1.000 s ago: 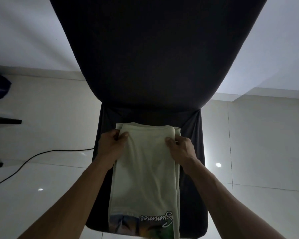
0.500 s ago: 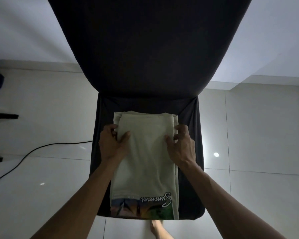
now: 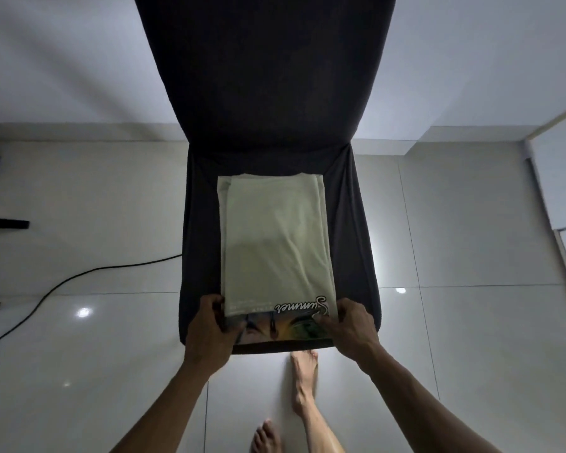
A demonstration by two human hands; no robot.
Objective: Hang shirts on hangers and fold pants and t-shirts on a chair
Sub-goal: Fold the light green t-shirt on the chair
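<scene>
A pale green t-shirt (image 3: 275, 243), folded into a long narrow strip, lies flat on the seat of a dark covered chair (image 3: 353, 230). Its near end shows a colourful print and the word "Summer". My left hand (image 3: 211, 325) grips the near left corner of the t-shirt at the seat's front edge. My right hand (image 3: 348, 325) grips the near right corner, fingers pinching the printed part. The far end of the strip rests close to the chair's backrest.
The tall chair backrest (image 3: 262, 67) rises just beyond the seat. A black cable (image 3: 79, 276) runs across the glossy white tile floor on the left. Dark furniture parts (image 3: 4, 223) sit at the left edge. My bare feet (image 3: 303, 377) stand in front of the chair.
Both hands slid from the far end of the t-shirt down to its near corners. The view tilted down, so the seat front and my feet came into sight.
</scene>
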